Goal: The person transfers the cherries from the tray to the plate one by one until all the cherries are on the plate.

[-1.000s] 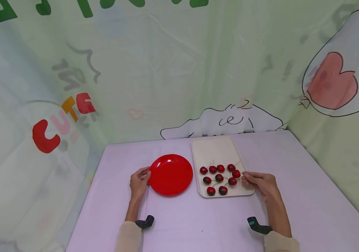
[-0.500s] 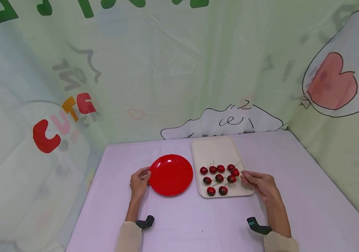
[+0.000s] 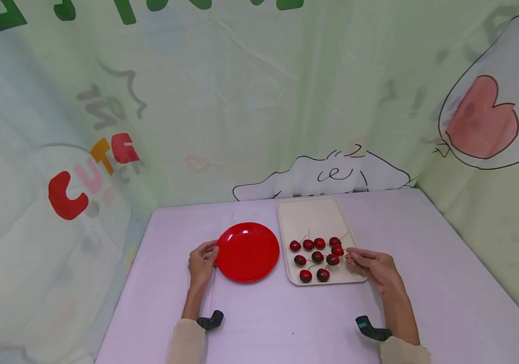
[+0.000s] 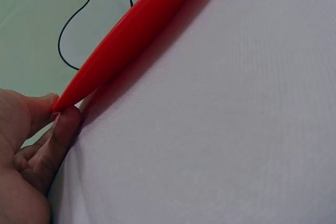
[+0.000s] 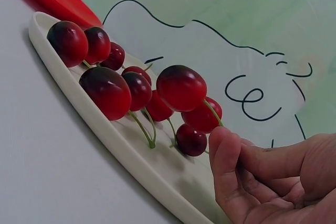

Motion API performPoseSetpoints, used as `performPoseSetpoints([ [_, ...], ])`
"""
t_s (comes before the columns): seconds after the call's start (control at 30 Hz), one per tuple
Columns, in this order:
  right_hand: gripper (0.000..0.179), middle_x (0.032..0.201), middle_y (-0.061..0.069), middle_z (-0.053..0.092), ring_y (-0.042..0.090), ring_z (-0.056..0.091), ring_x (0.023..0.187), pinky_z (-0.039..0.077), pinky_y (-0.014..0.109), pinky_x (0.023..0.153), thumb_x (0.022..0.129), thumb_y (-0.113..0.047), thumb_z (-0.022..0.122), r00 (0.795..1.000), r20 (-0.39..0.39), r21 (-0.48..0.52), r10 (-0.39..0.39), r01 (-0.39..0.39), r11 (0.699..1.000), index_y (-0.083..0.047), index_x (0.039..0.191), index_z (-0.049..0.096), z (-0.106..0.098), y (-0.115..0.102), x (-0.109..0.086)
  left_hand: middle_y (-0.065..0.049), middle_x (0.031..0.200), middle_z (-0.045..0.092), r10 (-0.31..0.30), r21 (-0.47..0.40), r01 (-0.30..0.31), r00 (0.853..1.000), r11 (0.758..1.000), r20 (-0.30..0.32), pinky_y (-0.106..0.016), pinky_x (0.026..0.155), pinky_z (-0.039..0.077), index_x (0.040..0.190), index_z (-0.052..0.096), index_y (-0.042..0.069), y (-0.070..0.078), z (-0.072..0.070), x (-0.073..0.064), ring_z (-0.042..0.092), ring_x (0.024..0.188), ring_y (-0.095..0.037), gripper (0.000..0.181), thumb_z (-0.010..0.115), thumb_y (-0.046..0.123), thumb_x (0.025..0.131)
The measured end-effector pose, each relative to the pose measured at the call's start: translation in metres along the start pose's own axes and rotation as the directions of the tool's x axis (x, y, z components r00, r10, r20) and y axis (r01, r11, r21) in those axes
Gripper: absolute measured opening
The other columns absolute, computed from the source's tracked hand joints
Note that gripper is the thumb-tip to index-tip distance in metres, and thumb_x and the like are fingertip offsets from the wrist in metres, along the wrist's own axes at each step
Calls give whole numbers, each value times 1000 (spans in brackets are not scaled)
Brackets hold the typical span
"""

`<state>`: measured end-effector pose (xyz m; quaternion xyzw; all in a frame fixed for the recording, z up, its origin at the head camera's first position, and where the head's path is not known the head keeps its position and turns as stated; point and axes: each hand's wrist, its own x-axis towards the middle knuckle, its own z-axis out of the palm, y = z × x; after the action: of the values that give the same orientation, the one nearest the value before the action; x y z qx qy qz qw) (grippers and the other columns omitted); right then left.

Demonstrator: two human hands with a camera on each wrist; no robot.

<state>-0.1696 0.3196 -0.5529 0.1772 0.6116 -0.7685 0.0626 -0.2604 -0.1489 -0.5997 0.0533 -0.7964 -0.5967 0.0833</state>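
Note:
My left hand point(image 3: 202, 260) pinches the near-left rim of a round red plate point(image 3: 248, 253). In the left wrist view the thumb lies on top of the plate's edge point(image 4: 126, 35) and a finger beneath it. Over the right part of a cream tray point(image 3: 311, 215), my right hand point(image 3: 375, 268) pinches a green stem between thumb and fingertips. In the right wrist view that stem runs to a dark red cherry point(image 5: 181, 87), with a second cherry point(image 5: 202, 115) close behind it. Whether both share the pinched stem is not plain. Several more cherries point(image 3: 317, 257) with stems lie on the tray.
The plate and tray stand side by side on a table with a pale lilac cloth point(image 3: 264, 323). Behind the table hangs a printed curtain point(image 3: 250, 101), with more curtain on both sides. A dark wrist device point(image 3: 211, 320) sits on each forearm.
The right hand has shifted slightly left over the tray. The two cherries nearest its fingertips have moved left with it. The left hand and red plate have stayed in place.

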Motion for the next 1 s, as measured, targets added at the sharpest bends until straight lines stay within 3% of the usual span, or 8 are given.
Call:
performPoseSetpoints([
  [0.2,25,99,-6,85,12,83,95,64,24,90,108,-3,65,1000,20,21,-7,7,1000,-15,112,86,3,-1,-1,-23,123,78,-1,1,1,1000,1000,-2,-13,62,54,133,76,4,0,0,-1,64,68,-3,27,68,12,108],
  [1.0,22,99,-8,84,12,84,94,64,23,89,106,-3,68,999,26,10,-37,37,999,-13,116,85,20,-9,-1,-22,124,78,-2,6,2,1000,1000,-2,-14,62,54,133,76,5,1,1,-1,65,69,-5,27,68,11,108],
])
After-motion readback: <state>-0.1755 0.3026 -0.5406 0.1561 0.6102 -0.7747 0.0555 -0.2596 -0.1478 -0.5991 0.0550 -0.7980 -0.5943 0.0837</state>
